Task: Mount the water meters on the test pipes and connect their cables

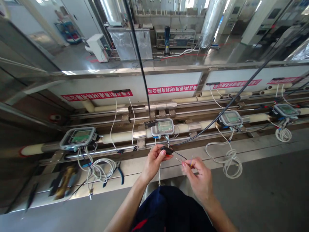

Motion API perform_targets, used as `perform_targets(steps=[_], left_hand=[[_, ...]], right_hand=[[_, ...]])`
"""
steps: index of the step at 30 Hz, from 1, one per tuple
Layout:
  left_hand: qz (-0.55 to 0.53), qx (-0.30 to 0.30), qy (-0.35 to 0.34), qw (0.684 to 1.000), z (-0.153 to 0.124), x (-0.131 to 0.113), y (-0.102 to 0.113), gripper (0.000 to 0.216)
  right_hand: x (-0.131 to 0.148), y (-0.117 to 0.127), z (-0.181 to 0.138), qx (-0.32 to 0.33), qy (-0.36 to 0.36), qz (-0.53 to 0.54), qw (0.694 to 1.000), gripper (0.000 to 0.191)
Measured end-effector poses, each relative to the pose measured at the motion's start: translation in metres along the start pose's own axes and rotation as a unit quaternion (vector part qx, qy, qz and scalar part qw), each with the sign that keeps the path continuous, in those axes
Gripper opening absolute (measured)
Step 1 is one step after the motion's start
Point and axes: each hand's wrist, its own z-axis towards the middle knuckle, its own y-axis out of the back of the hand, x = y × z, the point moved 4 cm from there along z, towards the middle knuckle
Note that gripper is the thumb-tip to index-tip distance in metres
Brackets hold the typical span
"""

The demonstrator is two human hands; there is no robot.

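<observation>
My left hand [155,158] is closed around a small black block-shaped part [167,150] with a bit of red at its lower edge. Just to its right, my right hand [198,175] pinches thin wires [179,159] between thumb and fingertips; their bared ends point toward the black part. A thin black cable [180,155] runs between the two hands. Directly beyond them, a clear-lidded meter box [163,127] with a green circuit board sits on the pipe [181,129], its wires hanging down toward my left hand.
More meter boxes stand along the pipe, one at left [78,138] and one at right [231,118]. Coiled white cable [102,170] and blue-handled pliers [120,174] lie on the left ledge. A black cable [238,80] crosses diagonally overhead; another coil [233,164] hangs at right.
</observation>
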Motion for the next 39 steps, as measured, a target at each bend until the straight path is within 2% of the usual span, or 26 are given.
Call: perform_targets(steps=[5, 10, 16, 22, 33, 39], left_hand=[[-0.057, 0.060, 0.013, 0.996, -0.020, -0.004, 0.005, 0.039], [-0.061, 0.089, 0.024, 0.994, -0.033, -0.012, -0.005, 0.037], [-0.040, 0.091, 0.012, 0.995, -0.050, -0.023, -0.018, 0.042], [-0.022, 0.087, -0.026, 0.996, -0.069, -0.034, -0.030, 0.032], [0.048, 0.041, -0.057, 0.996, -0.080, -0.029, -0.035, 0.029], [0.045, 0.032, -0.078, 0.995, -0.086, -0.026, -0.037, 0.027]], right_hand=[[0.022, -0.014, -0.019, -0.054, 0.041, 0.002, 0.998, 0.008], [0.039, -0.015, -0.028, -0.070, 0.054, -0.002, 0.996, 0.005], [0.056, -0.014, -0.032, -0.094, 0.091, -0.014, 0.991, 0.004], [0.066, -0.011, -0.038, -0.106, 0.115, -0.032, 0.987, 0.006], [0.070, -0.003, -0.047, -0.123, 0.099, -0.033, 0.987, 0.004], [0.073, -0.002, -0.050, -0.131, 0.112, -0.049, 0.984, 0.006]])
